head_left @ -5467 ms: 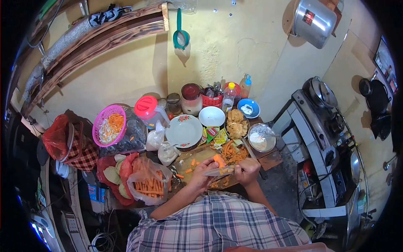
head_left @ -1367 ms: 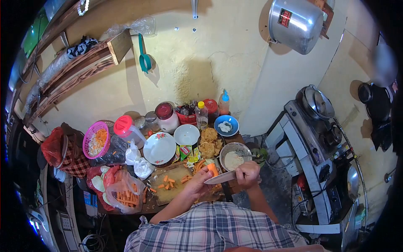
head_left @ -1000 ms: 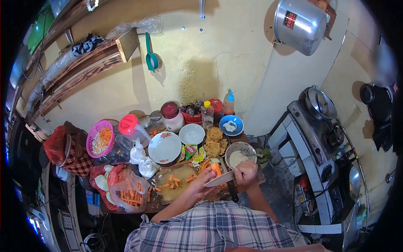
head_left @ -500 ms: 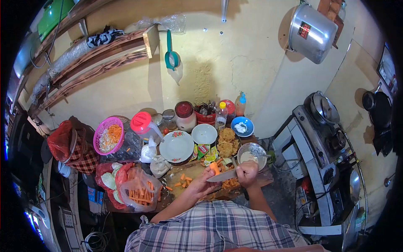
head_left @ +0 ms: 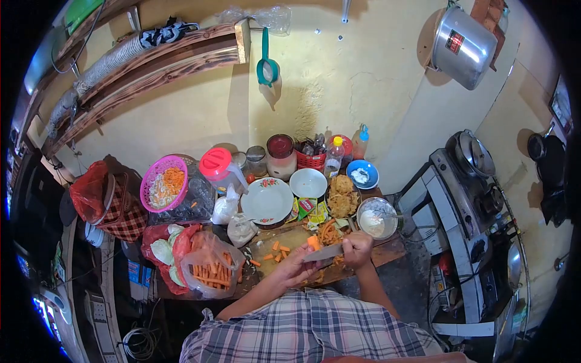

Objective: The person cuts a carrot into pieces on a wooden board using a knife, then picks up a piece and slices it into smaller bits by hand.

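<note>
My left hand (head_left: 295, 267) is closed around a short orange piece of carrot (head_left: 313, 242), whose cut end points up. My right hand (head_left: 357, 249) grips a knife (head_left: 324, 252) by its handle, and the blade reaches left to the carrot. Whether the edge is cutting in cannot be made out. Beneath both hands is a wooden board (head_left: 261, 242) with cut carrot pieces (head_left: 281, 247) on it. Carrot shavings (head_left: 330, 233) lie just behind the knife. A bowl of white batter or flour (head_left: 376, 222) stands beyond my right hand.
To the left are a bag of carrots (head_left: 213, 271), cabbage (head_left: 161, 255) and a pink basket of shredded vegetables (head_left: 143, 188). Behind stand a floral plate (head_left: 266, 212), a white bowl (head_left: 307, 183), fritters (head_left: 343, 198), seasoning sachets (head_left: 307, 206) and a pitcher (head_left: 219, 166). A stove (head_left: 461, 175) is at right.
The camera view has shifted, so the surroundings sit a little further right in the picture. My hands still hold the carrot and knife, with the blade in nearly the same position.
</note>
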A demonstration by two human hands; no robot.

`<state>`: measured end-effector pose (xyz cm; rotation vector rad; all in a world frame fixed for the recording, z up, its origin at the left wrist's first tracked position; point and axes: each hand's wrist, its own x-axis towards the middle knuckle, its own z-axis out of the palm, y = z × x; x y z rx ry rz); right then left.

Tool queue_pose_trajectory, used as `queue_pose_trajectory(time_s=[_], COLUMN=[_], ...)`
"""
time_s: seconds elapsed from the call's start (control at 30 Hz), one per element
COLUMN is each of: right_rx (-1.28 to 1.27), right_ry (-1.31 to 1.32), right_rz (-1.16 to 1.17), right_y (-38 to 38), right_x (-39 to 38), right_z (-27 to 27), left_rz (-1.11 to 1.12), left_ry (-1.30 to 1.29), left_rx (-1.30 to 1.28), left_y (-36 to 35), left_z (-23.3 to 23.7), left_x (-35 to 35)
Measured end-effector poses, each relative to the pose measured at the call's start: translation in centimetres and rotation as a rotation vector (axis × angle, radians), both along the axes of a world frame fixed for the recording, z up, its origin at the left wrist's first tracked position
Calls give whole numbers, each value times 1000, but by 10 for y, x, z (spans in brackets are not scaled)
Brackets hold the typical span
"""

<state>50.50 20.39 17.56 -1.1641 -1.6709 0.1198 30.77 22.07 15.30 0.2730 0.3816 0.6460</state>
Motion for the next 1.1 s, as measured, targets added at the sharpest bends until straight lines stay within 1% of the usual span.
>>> queue_pose_trajectory(time_s=[0.03, 0.1, 0.23, 0.3, 0.33, 0.37, 0.4, 0.43, 0.47, 0.5, 0.53, 0.6, 0.67, 0.73, 0.8, 0.87, 0.93, 1.0, 1.03, 1.07, 1.1], right_rx=[-6, 19, 56, 40, 21, 22, 39, 57, 59, 9, -41, -52, -77, -52, -35, -42, -21, -4, 5, 18, 21], right_ry=[-7, 3, 31, 35, 40, 40, 39, 40, 42, 46, 49, 68, 87, 73, 78, 67, 66, 69, 62, 53, 52], right_rz=[-39, -44, -101, -143, -188, -190, -130, -71, -76, -118, -161, -169, -175, -57, -75, -156, -145, -138, -206, -275, -273], right_y=[1, 0, 1, 5, 6, 8, 9, 10, 10, 12, 13, 11, 10, 9, 12, 13, 13, 11, 12, 14, 14], right_x=[1, -8, -9, -6, -5, -5, -9, -11, -8, -3, 0, 1, 0, -5, -3, 0, -9, -11, -10, -9, -9], right_z=[-1, 2, -5, -12, -13, -12, -3, 2, -2, -6, -8, -7, -6, -8, -15, -26, -16, -16, -21, -23, -21], left_rz=[-3, -60, -51, -89, -90, -160, -231, -235, -192, -148, -153, -91, -119, -145, -196, -184, -172, -133, -131, -107, -84], left_ry=[0, -21, -29, 61, 62, -17, -94, -92, -48, -5, -4, -71, -52, -26, -142, -123, -106, -40, -40, 15, 69], left_rx=[0, -1, -27, -15, -11, 11, 31, 29, 12, 0, 6, 12, -14, -51, -17, -53, -89, -20, -21, 28, 78], left_y=[1, 3, -1, -2, 1, 5, 5, 6, 8, 11, 14, 17, 21, 21, 23, 24, 22, 17, 11, 4, 1], left_z=[-4, -8, -1, 8, 2, -10, -12, -12, -11, -6, -4, -3, -9, -19, -27, -30, -28, -21, -13, -2, 4], left_x=[0, 0, 4, 3, 3, 5, 6, 8, 11, 13, 12, 13, 15, 15, 15, 11, 10, 10, 11, 12, 14])
